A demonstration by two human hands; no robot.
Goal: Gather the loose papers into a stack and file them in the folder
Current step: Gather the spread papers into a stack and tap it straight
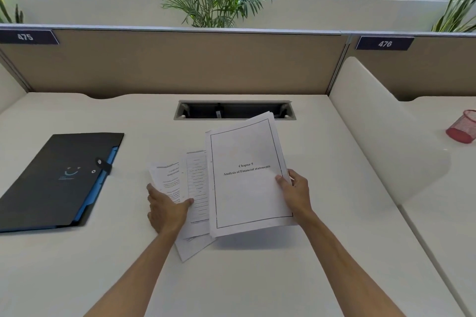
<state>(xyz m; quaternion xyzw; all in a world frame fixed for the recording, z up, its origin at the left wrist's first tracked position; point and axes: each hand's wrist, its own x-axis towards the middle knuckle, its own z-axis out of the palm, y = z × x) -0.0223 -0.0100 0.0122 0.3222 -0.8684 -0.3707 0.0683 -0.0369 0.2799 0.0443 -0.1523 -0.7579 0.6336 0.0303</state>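
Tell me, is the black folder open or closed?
Closed: the folder lies flat on the desk, its strap snapped across the front cover.

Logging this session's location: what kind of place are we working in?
Most likely an open-plan office: a white desk fenced by a tan partition, numbered seat tags 475 and 476, and a cable tray set into the desktop.

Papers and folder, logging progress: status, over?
Right hand grips the Chapter 5 sheets, lifted. Left hand holds the fanned pages low. Folder closed, left on the desk. Nothing in the way.
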